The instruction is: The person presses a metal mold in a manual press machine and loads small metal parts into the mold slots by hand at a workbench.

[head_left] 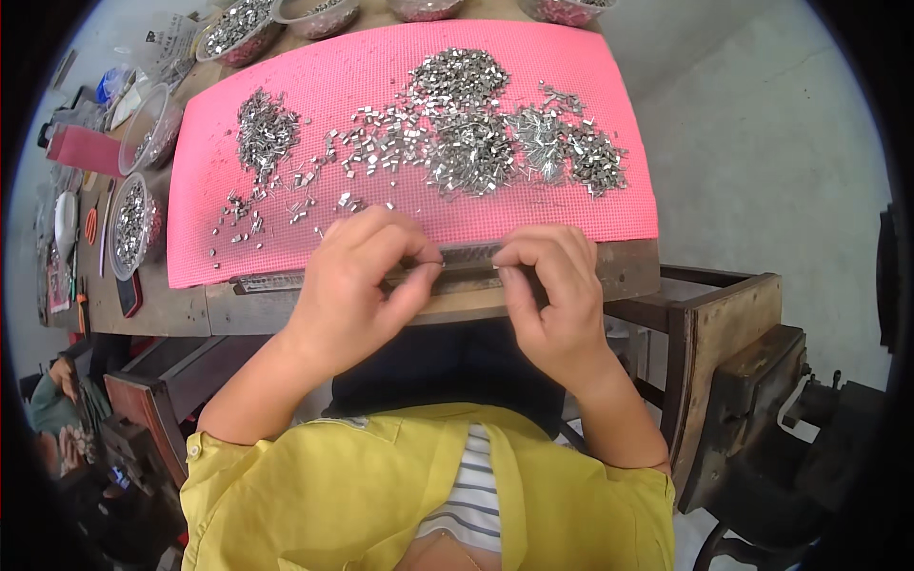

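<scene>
My left hand (367, 276) is closed, thumb and forefinger pinched together just over the table's front edge. My right hand (555, 285) is pinched in the same way a short gap to its right. What sits at either set of fingertips is too small to name. Between and under the hands runs a long, narrow dark strip (466, 257) along the front edge. Beyond the hands lies a pink textured mat (333, 81) holding heaps of small silvery metal pieces (471, 152). A separate heap of metal pins (267, 133) lies at the mat's left.
Clear plastic tubs of metal pieces stand at the left, including a round tub (136, 228), and more line the far edge. A dark phone-like object (128, 295) lies at the table's left. A machine (800, 419) stands right of the wooden table (633, 269). Another person's hand (65, 376) shows lower left.
</scene>
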Tool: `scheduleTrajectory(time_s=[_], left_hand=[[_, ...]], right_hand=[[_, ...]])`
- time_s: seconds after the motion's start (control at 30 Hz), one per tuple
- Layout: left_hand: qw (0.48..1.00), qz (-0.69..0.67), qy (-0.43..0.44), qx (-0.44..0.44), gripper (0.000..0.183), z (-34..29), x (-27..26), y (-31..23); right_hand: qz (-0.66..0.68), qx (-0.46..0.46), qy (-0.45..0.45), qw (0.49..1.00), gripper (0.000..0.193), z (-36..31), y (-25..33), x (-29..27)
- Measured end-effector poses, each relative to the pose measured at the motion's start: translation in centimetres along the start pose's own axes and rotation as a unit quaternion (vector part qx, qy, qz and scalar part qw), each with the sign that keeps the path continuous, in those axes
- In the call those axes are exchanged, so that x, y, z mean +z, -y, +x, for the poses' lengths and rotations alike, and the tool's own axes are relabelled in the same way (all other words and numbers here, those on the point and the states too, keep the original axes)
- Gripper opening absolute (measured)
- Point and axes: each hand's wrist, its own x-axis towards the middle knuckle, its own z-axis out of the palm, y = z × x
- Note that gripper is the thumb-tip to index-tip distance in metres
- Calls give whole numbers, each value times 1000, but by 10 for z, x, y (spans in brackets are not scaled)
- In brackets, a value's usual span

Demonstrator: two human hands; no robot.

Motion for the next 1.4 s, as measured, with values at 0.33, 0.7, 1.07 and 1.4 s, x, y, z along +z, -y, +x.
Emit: scheduleTrajectory(time_s=[0.33,0.7,1.07,1.4], left_hand=[[992,107,5,68,21,5,26,-3],[976,191,-41,94,23,5,36,-8],[995,95,-21,23,25,6,26,-6],[983,93,-136,78,28,-29,-21,16]], right_hand=[[-68,-17,-15,997,24,-4,-8,13],[-83,-51,-32,995,22,-4,-13,18],[-9,15,-26,1000,21,1,-10,15],[-15,40,14,999,17,5,-3,4]])
